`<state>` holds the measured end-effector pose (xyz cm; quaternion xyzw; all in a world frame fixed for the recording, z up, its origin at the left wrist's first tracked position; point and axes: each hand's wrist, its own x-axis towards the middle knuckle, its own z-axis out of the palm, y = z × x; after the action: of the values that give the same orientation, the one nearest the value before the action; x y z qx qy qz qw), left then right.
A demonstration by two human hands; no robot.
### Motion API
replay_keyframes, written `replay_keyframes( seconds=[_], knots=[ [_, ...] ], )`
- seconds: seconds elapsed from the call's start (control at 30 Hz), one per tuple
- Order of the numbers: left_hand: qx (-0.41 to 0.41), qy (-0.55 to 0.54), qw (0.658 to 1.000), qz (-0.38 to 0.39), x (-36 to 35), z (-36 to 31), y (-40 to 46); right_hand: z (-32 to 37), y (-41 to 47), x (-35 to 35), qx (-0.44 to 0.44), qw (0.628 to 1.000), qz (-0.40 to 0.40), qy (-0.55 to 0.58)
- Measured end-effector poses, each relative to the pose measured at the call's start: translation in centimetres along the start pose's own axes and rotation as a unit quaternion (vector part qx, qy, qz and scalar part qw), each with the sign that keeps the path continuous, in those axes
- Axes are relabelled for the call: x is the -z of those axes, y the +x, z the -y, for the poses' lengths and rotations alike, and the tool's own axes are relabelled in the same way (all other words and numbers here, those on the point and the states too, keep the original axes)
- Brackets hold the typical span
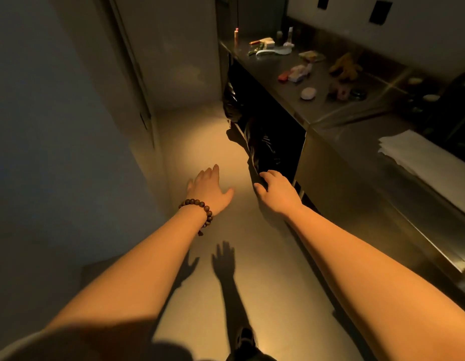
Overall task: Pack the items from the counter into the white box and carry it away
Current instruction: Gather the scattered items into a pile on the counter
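Both bare forearms reach forward over a pale floor [205,142], and their shadows fall on it below the wrists. The left hand [209,188] wears a bracelet of dark wooden beads [200,208] at the wrist; its fingers are relaxed and loosely spread, palm down, holding nothing. The right hand [275,192] is just beside it, fingers also loose and slightly bent, holding nothing, with the fingertips over the dark gap under the counter [338,118].

Just beyond the right hand, black plastic bags [262,144] sit in that open space below the counter. To the right of the right hand the steel counter front runs away, and a stack of white sheets [418,157] lies on the counter top there.

Farther ahead and to the right of both hands, the items to be packed lie spread on the counter: a small round white thing [308,93], a pinkish ring-shaped thing [340,91], a red and white packet [295,74], a brown soft toy [346,66], a yellowish packet [311,56]. At the far end, well apart from the hands, lie a pale hairbrush [274,51], a cream box [267,43] and some upright bottles [236,36]; dim light keeps them unclear. No white box can be made out here
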<state>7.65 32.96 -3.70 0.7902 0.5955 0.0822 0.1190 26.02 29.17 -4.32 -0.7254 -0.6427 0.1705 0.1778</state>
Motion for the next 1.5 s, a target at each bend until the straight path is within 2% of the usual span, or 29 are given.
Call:
replay_keyframes(
  seconds=[0.27, 0.6, 0.83, 1.07, 1.3, 1.5],
  knots=[
    [0.029, 0.001, 1.000, 0.002, -0.5, 1.5, 11.4, 0.0, 11.2, 0.4, -0.002, 1.000, 0.005, 0.005],
    [0.033, 0.006, 0.999, 0.006, -1.6, 6.2, 28.7, -0.1, 29.0, -3.5, -0.029, 0.999, -0.020, -0.007],
    [-0.022, 0.016, 0.999, 0.020, -0.2, 9.7, 44.7, 1.7, 44.4, -2.5, -0.061, 0.997, -0.045, -0.010],
    [-0.072, -0.002, 0.997, -0.001, 2.4, 11.6, 59.0, 3.7, 57.1, 0.7, -0.074, 0.996, -0.048, -0.002],
    [-0.118, -0.018, 0.993, -0.005, 1.6, 11.0, 70.4, 0.9, 67.0, 0.6, -0.120, 0.991, -0.053, 0.030],
    [-0.161, -0.007, 0.987, 0.005, 0.1, 8.5, 82.0, -3.3, 77.5, 1.0, -0.132, 0.986, -0.087, 0.058]
  ],
)
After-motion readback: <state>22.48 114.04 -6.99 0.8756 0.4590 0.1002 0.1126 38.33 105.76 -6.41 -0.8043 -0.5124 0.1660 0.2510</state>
